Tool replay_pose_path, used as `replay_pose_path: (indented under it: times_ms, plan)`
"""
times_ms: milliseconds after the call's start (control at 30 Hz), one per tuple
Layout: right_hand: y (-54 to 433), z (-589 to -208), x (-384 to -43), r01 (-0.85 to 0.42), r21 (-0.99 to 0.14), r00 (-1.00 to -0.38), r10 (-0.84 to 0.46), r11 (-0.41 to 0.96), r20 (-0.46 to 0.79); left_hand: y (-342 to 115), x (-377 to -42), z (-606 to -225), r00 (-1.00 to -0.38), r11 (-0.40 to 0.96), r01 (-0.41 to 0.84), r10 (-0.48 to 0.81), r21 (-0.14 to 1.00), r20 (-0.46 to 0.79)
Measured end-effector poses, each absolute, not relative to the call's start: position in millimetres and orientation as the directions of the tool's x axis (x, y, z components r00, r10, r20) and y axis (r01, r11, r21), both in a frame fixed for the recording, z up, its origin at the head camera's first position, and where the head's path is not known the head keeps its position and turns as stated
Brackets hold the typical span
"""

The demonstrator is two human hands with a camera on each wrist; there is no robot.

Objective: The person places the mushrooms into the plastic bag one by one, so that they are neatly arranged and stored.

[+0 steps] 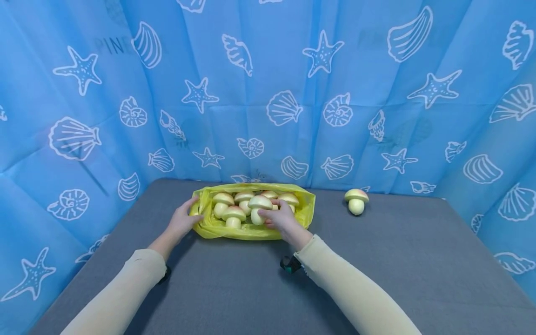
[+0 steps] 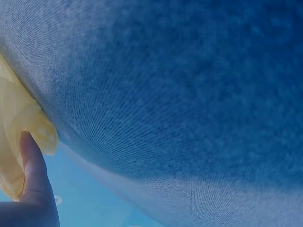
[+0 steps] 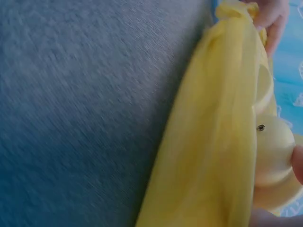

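A yellow plastic bag (image 1: 251, 234) lies on the table with its mouth spread wide, and several toy mushrooms (image 1: 233, 213) with pale stems and greenish, pink-tinged caps sit inside. My left hand (image 1: 184, 217) grips the bag's left end, its thumb (image 2: 34, 165) against the plastic. Over the right part of the opening, my right hand (image 1: 284, 218) pinches one mushroom (image 1: 260, 202) by its stem, cap upward. The stem's rounded end (image 3: 274, 149) shows a small dark spot in the right wrist view, just behind the bag's near rim.
Another mushroom (image 1: 356, 201) stands upright on the grey table (image 1: 377, 260), right of the bag. Close behind the table hangs a blue curtain (image 1: 268, 70) with white shells and starfish. A dark wrist strap (image 1: 290, 264) shows under the right sleeve.
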State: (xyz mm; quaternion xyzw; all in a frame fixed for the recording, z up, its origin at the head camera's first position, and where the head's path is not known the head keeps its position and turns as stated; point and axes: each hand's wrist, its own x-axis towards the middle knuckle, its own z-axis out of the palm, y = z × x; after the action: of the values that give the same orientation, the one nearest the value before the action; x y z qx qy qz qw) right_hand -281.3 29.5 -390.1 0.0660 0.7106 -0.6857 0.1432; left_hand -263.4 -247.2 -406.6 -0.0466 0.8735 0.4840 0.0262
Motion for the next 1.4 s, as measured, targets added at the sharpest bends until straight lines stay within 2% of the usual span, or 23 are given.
replay_pose_path:
  times_ms: [467, 700, 1067, 1400]
  plan:
    - [26.6, -403.1, -274.6, 0.327, -0.927, -0.938, -0.058, 0.184, -0.342, -247.5, -264.0, -406.9, -0.994, 0.523, -0.109, -0.057, 0.845, -0.093]
    - [23.4, -405.4, -273.6, 0.3, -0.923, -0.947, -0.038, 0.242, -0.318, -247.0, -263.6, -405.3, -0.995, 0.531, -0.098, -0.051, 0.842, -0.083]
    - [30.2, -399.9, -269.9, 0.32, -0.904, -0.938, -0.039, 0.285, -0.345, -246.1, -261.7, -404.9, -0.996, 0.528, -0.094, -0.052, 0.844, -0.078]
    - [50.7, -384.8, -264.5, 0.272, -0.933, -0.954, -0.059, 0.237, -0.293, -247.6, -262.1, -407.2, -0.995, 0.526, -0.097, -0.052, 0.845, -0.082]
